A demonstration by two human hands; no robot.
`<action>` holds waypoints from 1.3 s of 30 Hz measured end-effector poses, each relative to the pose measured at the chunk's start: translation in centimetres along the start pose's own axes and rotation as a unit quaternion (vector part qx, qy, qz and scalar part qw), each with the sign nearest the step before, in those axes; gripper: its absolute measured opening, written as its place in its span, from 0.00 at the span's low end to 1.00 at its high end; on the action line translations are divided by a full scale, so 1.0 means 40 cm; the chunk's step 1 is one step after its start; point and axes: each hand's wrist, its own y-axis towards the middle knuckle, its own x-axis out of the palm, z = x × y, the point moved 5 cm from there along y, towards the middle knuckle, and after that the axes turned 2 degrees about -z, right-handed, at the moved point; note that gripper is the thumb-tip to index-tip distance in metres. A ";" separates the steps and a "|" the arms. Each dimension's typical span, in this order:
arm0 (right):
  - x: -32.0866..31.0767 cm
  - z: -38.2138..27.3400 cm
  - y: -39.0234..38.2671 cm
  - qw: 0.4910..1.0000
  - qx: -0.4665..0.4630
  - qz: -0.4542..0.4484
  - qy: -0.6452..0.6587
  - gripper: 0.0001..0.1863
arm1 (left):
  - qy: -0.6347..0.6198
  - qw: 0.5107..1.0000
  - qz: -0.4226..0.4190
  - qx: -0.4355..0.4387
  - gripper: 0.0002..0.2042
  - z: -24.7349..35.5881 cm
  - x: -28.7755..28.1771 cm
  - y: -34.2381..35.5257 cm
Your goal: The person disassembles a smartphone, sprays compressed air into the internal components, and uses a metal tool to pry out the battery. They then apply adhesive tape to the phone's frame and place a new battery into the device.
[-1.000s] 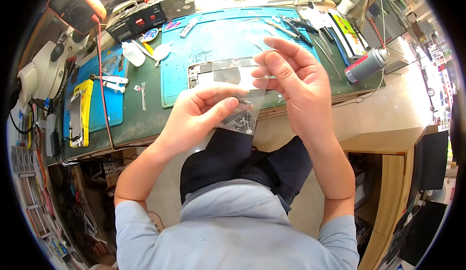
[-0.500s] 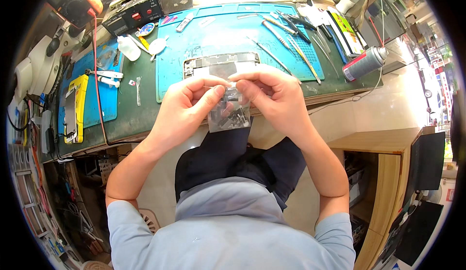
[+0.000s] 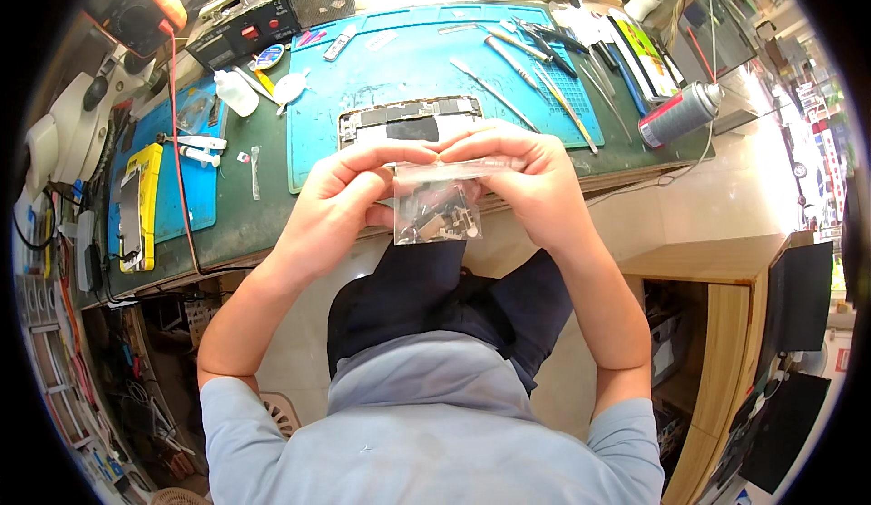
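Between my hands hangs a small clear plastic bag (image 3: 437,210) with several small metal and dark parts inside. My left hand (image 3: 340,192) pinches its upper edge from the left, and my right hand (image 3: 526,178) grips the same edge from the right. Both index fingertips meet at the top of the bag; the thumbs are partly behind it. Just beyond my fingers, an opened phone (image 3: 413,117) lies on the blue work mat (image 3: 381,69), its near part hidden by my hands.
Tweezers, brushes and a thin metal spudger (image 3: 494,97) lie on the mat's right side. A spray can (image 3: 680,117) rests at the bench's right edge. To the left are a white squeeze bottle (image 3: 236,93), a yellow-framed item (image 3: 141,205) and a red cable (image 3: 181,142).
The bag's top edge has been spread out wider between my fingers, and its front now faces up more plainly. My right thumb has shifted behind the bag.
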 end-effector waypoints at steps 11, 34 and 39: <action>-0.010 0.013 -0.013 0.995 0.095 0.021 0.000 0.15 | 0.234 0.942 -0.032 0.239 0.22 0.000 0.026 -0.003; 0.014 0.004 -0.041 0.999 -0.009 0.032 0.000 0.10 | 0.061 0.988 0.064 0.124 0.10 -0.009 0.003 -0.006; 0.010 -0.005 -0.048 0.999 0.002 0.001 -0.040 0.12 | 0.073 0.989 0.055 0.114 0.09 -0.006 0.010 -0.010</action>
